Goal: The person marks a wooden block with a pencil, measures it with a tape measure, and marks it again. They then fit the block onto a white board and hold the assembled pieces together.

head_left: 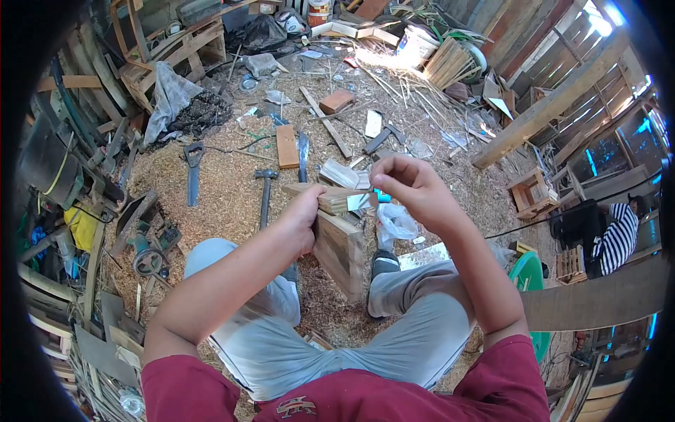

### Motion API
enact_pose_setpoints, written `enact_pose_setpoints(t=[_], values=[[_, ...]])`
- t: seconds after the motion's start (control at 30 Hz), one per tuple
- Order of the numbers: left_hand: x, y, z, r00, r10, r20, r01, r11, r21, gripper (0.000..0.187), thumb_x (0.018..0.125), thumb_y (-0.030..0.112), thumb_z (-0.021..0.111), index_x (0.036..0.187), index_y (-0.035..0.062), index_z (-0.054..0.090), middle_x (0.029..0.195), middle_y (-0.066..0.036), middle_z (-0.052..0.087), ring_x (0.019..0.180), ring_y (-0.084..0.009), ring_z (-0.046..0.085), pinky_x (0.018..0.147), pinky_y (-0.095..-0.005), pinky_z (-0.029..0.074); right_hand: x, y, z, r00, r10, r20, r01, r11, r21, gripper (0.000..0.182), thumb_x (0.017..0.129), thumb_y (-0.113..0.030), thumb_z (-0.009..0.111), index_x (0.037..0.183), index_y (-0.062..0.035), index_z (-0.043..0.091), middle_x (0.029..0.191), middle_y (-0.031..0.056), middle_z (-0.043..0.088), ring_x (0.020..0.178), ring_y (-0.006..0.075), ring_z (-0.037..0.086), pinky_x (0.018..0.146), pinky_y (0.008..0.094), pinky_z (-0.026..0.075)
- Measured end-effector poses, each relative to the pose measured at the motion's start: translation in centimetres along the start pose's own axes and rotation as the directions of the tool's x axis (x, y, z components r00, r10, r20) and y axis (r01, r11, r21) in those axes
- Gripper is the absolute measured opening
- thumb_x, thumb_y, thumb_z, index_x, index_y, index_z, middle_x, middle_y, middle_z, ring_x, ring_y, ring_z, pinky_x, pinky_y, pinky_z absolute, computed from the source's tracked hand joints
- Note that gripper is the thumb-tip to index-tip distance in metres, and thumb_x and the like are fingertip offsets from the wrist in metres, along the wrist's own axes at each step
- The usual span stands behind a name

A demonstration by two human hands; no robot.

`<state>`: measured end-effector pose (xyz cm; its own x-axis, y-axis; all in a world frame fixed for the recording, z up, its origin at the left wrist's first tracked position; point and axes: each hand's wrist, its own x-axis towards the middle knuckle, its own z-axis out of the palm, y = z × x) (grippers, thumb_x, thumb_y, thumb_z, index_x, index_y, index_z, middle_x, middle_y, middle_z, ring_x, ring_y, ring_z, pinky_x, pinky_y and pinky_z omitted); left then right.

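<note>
Between my knees stands a piece made of joined wooden boards (339,257), its broad face tilted toward me. My left hand (306,219) is closed around its upper left edge. A small white patch (361,202) shows on the end of the top board. Just above that end, my right hand (409,184) is closed with thumb and fingers curled together. What it pinches, if anything, is too small to tell. A hammer (266,193) lies on the sawdust left of the boards. Behind my right hand sits a clear plastic bag (396,224).
A handsaw (193,176), a wooden block (287,146) and a reddish block (337,101) lie on the shavings-covered floor. At left is a green power tool (148,259). A wooden post (552,105) slants at right, near a green basin (532,281). A person in a striped top (619,235) sits far right.
</note>
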<state>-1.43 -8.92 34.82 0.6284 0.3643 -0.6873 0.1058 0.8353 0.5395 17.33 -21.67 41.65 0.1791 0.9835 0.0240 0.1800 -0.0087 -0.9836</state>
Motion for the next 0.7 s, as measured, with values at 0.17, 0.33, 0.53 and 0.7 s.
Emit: enact_pose_setpoints(t=[0.17, 0.33, 0.53, 0.7], values=[[0.4, 0.3, -0.4, 1.0, 0.001, 0.0, -0.001, 1.0, -0.005, 0.047, 0.109, 0.042, 0.047, 0.135, 0.011, 0.071, 0.129, -0.015, 0.077, 0.116, -0.0324, 0.075, 0.103, -0.0581, 0.059, -0.1, -0.8, -0.3, 0.985, -0.102, -0.142, 0.125, 0.979, 0.164, 0.015, 0.113, -0.015, 0.065, 0.113, -0.0014, 0.06, 0.109, 0.0109, 0.077, 0.104, 0.0168, 0.073, 0.096, 0.0361, 0.059], [0.2, 0.5, -0.5, 1.0, -0.009, -0.001, 0.009, 1.0, -0.018, 0.046, 0.108, 0.042, 0.048, 0.133, 0.0132, 0.074, 0.129, -0.014, 0.076, 0.117, -0.034, 0.074, 0.104, -0.0603, 0.057, -0.8, -1.3, 0.2, 0.982, -0.107, -0.158, 0.141, 0.964, 0.226, 0.005, 0.115, -0.01, 0.053, 0.115, -0.0047, 0.052, 0.089, 0.0019, 0.06, 0.08, 0.0139, 0.067, 0.079, 0.035, 0.057], [0.0, 1.0, -0.6, 0.999, -0.003, -0.039, 0.001, 0.999, -0.045, 0.044, 0.107, 0.042, 0.049, 0.13, 0.0141, 0.074, 0.128, -0.013, 0.076, 0.117, -0.0341, 0.073, 0.105, -0.0601, 0.056, -2.6, -2.5, 1.5, 0.996, 0.085, -0.03, -0.079, 0.982, 0.17, 0.016, 0.115, -0.019, 0.051, 0.114, -0.0056, 0.06, 0.083, -0.0028, 0.051, 0.066, 0.0068, 0.045, 0.063, 0.0283, 0.042], [0.3, 0.8, -0.9, 0.997, 0.074, -0.008, -0.074, 0.992, -0.097, 0.047, 0.108, 0.043, 0.046, 0.136, 0.0126, 0.069, 0.138, -0.015, 0.073, 0.126, -0.035, 0.069, 0.11, -0.0663, 0.049, -4.6, -4.6, 3.5, 0.989, 0.03, 0.146, 0.012, 0.96, -0.279, 0.041, 0.096, -0.041, 0.085, 0.107, -0.0061, 0.066, 0.073, -0.0091, 0.044, 0.064, 0.0048, 0.038, 0.059, 0.0268, 0.028]])
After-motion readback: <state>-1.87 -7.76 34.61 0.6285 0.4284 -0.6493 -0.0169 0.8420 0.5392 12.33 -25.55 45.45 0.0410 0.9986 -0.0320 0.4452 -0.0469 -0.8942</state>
